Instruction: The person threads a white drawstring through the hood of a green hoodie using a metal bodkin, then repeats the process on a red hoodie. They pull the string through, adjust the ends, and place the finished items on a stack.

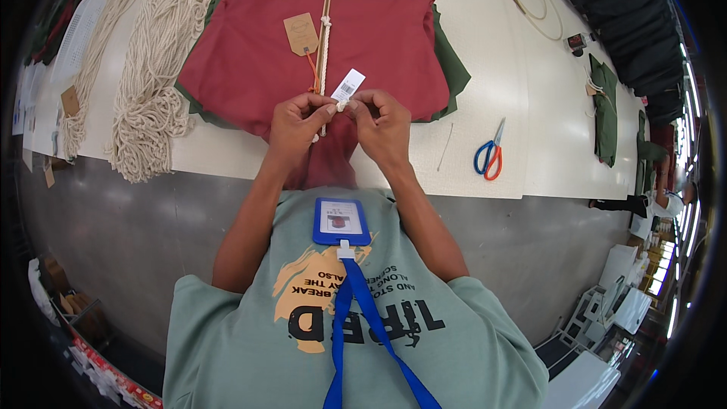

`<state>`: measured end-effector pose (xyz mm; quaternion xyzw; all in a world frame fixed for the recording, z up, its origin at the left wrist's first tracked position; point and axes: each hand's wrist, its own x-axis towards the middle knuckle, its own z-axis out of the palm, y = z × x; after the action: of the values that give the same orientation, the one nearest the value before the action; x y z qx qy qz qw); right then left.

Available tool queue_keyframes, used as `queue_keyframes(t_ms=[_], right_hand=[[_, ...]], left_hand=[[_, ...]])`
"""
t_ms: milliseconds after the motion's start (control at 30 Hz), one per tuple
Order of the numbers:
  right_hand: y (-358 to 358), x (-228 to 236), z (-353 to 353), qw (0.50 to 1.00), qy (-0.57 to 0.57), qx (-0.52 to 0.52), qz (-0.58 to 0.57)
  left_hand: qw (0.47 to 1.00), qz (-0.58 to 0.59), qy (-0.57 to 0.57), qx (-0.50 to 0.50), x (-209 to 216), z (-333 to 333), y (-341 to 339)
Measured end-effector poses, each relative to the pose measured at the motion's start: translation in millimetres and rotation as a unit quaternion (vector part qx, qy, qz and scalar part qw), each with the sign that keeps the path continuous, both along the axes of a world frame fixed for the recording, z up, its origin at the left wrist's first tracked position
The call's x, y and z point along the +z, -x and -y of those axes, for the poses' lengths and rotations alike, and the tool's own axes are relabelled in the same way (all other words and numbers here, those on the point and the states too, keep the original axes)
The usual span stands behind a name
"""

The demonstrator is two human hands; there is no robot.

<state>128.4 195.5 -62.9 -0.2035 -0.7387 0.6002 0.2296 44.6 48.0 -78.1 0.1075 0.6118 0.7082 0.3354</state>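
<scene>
A dark red folded fabric piece [386,38] lies over green fabric [452,68] on the table, its lower part hanging toward me. A cream cord [326,38] with a knot near its top runs down its middle. At the cord's lower part, my left hand [297,125] and my right hand [382,125] meet, each pinching a cord knot [341,105] between thumb and fingers. A white label [349,84] sticks up just above the fingertips. A brown card tag [301,34] on an orange string lies on the red fabric, left of the cord.
Scissors with blue and orange handles [490,155] and a thin needle-like rod [445,147] lie to the right. Bundles of cream rope [151,68] cover the table's left side. A folded green piece [604,110] and a coiled pale hose [541,7] are farther right.
</scene>
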Motion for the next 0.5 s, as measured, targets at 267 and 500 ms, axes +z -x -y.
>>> queue_keyframes(t_ms=[267,500], right_hand=[[-9.7,1.4,-2.7,0.999,-0.011,-0.03,-0.021],[-18.4,24.4,-12.6,0.998,-0.02,0.053,0.0]], left_hand=[[0.995,-0.096,0.034,-0.011,4.5,-9.0,-4.0],[0.991,-0.116,0.058,-0.044,22.9,-14.4,5.4]])
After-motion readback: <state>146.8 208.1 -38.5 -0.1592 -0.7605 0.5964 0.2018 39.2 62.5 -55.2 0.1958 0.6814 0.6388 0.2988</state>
